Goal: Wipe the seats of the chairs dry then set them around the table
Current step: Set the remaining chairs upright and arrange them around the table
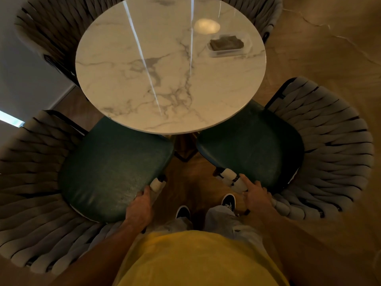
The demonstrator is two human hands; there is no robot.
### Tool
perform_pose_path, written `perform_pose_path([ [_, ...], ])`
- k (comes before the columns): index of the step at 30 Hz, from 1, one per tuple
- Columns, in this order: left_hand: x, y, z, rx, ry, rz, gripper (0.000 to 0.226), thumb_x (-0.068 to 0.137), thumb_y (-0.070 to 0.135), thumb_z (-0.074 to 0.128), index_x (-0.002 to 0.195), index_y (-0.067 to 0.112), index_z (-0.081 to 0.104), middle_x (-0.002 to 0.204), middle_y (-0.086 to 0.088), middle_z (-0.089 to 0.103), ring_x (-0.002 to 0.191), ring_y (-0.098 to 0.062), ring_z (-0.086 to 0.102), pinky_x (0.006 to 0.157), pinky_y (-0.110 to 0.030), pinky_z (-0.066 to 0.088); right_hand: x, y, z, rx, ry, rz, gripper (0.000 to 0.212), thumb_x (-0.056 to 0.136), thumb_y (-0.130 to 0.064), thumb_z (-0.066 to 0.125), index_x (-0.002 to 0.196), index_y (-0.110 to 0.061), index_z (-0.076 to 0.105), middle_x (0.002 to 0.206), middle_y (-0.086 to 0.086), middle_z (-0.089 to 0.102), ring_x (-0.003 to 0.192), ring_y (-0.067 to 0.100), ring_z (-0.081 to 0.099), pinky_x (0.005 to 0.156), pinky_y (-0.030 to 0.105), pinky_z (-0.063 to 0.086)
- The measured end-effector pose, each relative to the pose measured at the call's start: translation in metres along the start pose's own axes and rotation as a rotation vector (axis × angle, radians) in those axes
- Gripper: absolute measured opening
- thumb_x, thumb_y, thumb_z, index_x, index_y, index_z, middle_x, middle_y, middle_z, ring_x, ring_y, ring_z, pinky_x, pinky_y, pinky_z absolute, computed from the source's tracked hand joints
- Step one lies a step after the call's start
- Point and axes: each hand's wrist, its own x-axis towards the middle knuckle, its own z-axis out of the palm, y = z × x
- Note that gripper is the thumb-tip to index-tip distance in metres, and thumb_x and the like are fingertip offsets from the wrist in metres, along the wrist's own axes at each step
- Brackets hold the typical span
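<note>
Standing between two chairs here, both with their dark green seats tucked partly under the round marble worktop [144, 65]. The left hand [140, 207] grips the near corner of the left chair [115, 168], fingers curled under the seat edge. The right hand [256, 196] rests on the near edge of the right chair [253, 147], fingers fairly straight and spread. The hands are well apart, one per chair. A clear plastic tub [229, 44] with a dark cloth [226, 43] inside sits on the worktop's far right side.
</note>
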Motion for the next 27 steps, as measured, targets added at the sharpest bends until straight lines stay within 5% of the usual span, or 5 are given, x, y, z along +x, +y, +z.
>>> perform_pose_path([
  [8, 0.001, -0.004, -0.009, 0.080, -0.010, 0.051, 0.072, 0.093, 0.025, 0.060, 0.151, 0.021, 0.017, 0.137, -0.009, 0.047, 0.115, -0.021, 0.056, 0.095, -0.036, 0.051, -0.005, -0.011, -0.007, -0.076, -0.026, 0.043, 0.075, 0.096, -0.021, 0.048, 0.151, -0.041, 0.001, 0.147, 0.015, 0.031, 0.134, 0.039, 0.032, 0.112, 0.054, 0.025],
  [14, -0.006, 0.023, -0.010, 0.127, 0.084, 0.264, 0.077, 0.091, 0.030, 0.057, 0.153, 0.021, 0.013, 0.151, -0.010, 0.029, 0.136, -0.026, 0.033, 0.112, -0.040, 0.035, -0.021, -0.015, -0.001, 0.024, 0.006, 0.059, 0.080, 0.091, -0.032, 0.056, 0.152, -0.033, 0.003, 0.151, 0.013, 0.023, 0.139, 0.037, 0.022, 0.116, 0.050, 0.019],
  [17, -0.008, 0.048, -0.010, 0.119, 0.047, 0.362, 0.076, 0.091, 0.031, 0.058, 0.154, 0.022, 0.015, 0.158, -0.014, 0.013, 0.144, -0.029, 0.023, 0.115, -0.040, 0.031, -0.036, -0.008, -0.003, 0.137, 0.020, 0.016, 0.076, 0.087, -0.028, 0.064, 0.149, -0.026, 0.020, 0.148, 0.012, 0.027, 0.136, 0.034, 0.027, 0.113, 0.046, 0.026],
  [21, -0.015, 0.084, -0.010, 0.095, -0.035, 0.465, 0.074, 0.092, 0.025, 0.058, 0.154, 0.026, 0.017, 0.161, -0.011, 0.004, 0.138, -0.030, 0.035, 0.107, -0.039, 0.043, -0.065, 0.004, 0.002, 0.322, 0.172, 0.039, 0.054, 0.086, -0.014, 0.058, 0.137, -0.023, 0.044, 0.139, 0.009, 0.040, 0.125, 0.031, 0.041, 0.103, 0.042, 0.038],
  [27, -0.032, 0.137, 0.000, 0.083, -0.216, 0.629, 0.067, 0.092, 0.023, 0.061, 0.150, 0.025, 0.028, 0.156, -0.007, 0.021, 0.128, -0.020, 0.048, 0.106, -0.034, 0.045, -0.104, 0.052, 0.015, 0.517, 0.160, 0.130, 0.043, 0.089, -0.010, 0.053, 0.132, -0.011, 0.052, 0.135, 0.017, 0.045, 0.122, 0.034, 0.046, 0.101, 0.037, 0.039],
])
